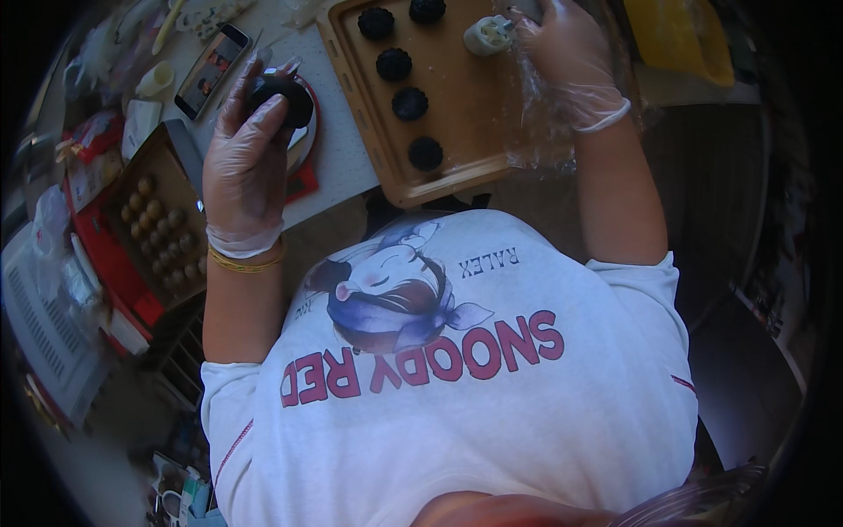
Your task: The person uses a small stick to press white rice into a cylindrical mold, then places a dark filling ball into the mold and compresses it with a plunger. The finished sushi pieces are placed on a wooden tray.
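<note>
My left hand (pixel 245 161), in a clear plastic glove, holds a smooth black lump of dough (pixel 290 100) above a small round scale (pixel 304 148) with a red rim. My right hand (pixel 571 56), gloved too, is at the top edge over the right side of a golden-brown baking tray (pixel 461 125). Its fingertips are partly cut off, so what they grip is unclear. Beside them a whitish plastic mooncake mould (pixel 487 36) lies on the tray. Several black moulded cakes with fluted edges (pixel 409 104) sit along the tray's left part.
Clear plastic film (pixel 537 125) covers the tray's right side. A phone (pixel 213 71) with a lit screen lies left of my left hand, near a small white cup (pixel 155 79). Farther left, a box (pixel 122 263) holds several brownish balls (pixel 153 209). A yellow container (pixel 681 39) stands at upper right.
</note>
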The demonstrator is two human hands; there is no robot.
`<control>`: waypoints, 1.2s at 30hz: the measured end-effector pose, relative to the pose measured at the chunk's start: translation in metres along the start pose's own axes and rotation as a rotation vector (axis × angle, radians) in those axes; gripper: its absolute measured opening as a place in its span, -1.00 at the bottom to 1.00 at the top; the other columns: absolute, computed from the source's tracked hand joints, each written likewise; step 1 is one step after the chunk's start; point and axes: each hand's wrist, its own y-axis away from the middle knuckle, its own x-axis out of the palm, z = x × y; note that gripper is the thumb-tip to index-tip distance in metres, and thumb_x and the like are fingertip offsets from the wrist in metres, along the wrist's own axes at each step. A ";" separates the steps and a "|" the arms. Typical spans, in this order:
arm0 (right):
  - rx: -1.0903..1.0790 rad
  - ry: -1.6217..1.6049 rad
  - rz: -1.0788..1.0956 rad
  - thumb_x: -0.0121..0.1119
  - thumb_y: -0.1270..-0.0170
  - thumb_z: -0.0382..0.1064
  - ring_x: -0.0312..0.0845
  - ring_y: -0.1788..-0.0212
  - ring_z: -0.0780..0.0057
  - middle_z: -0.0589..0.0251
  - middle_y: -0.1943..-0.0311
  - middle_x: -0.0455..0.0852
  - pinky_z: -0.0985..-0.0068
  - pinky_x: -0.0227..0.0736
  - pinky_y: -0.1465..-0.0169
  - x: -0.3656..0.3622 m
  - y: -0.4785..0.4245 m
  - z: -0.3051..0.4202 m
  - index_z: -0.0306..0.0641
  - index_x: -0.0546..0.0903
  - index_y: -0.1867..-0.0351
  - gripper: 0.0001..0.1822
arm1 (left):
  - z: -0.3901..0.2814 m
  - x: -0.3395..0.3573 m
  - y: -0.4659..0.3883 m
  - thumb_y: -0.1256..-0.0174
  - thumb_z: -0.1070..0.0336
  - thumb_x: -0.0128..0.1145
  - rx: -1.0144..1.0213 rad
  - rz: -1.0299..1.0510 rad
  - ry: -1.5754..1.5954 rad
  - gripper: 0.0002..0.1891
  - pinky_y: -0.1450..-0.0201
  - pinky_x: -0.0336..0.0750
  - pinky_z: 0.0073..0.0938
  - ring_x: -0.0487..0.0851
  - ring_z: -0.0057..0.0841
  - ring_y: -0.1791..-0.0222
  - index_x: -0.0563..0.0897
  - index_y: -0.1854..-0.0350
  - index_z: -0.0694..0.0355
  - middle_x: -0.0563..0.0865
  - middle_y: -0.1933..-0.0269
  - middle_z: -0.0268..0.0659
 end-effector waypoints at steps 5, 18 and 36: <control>0.421 -0.839 0.101 -0.07 -0.35 -0.01 0.51 0.35 0.62 0.26 0.31 0.61 0.73 0.45 0.26 -0.018 0.006 -0.084 -0.30 0.51 0.02 -0.60 | -0.008 0.038 0.005 -0.12 0.53 0.17 0.245 0.061 -0.189 -0.49 -0.17 0.36 -0.44 0.52 -0.43 -0.07 0.41 -0.18 0.27 0.57 -0.04 -0.14; 0.745 -2.033 0.515 -0.10 -0.23 -0.23 0.16 0.69 0.63 0.37 0.66 0.36 0.71 0.07 0.62 0.022 0.047 -0.025 -0.21 0.52 0.39 -0.83 | 0.002 0.146 0.007 0.03 0.56 0.31 0.945 0.679 -0.699 -0.31 -0.22 0.34 -0.27 0.43 -0.27 -0.18 0.33 -0.24 0.29 0.50 -0.13 -0.11; 0.820 -2.071 0.612 -0.06 -0.18 -0.22 0.12 0.72 0.62 0.38 0.70 0.36 0.70 0.01 0.65 0.032 0.061 -0.039 -0.16 0.42 0.57 -0.82 | 0.025 0.162 -0.001 -0.21 -0.08 0.01 1.299 0.644 -1.390 -0.35 -0.25 0.21 -0.16 0.36 -0.02 -0.23 0.38 -0.20 0.35 0.40 -0.21 0.10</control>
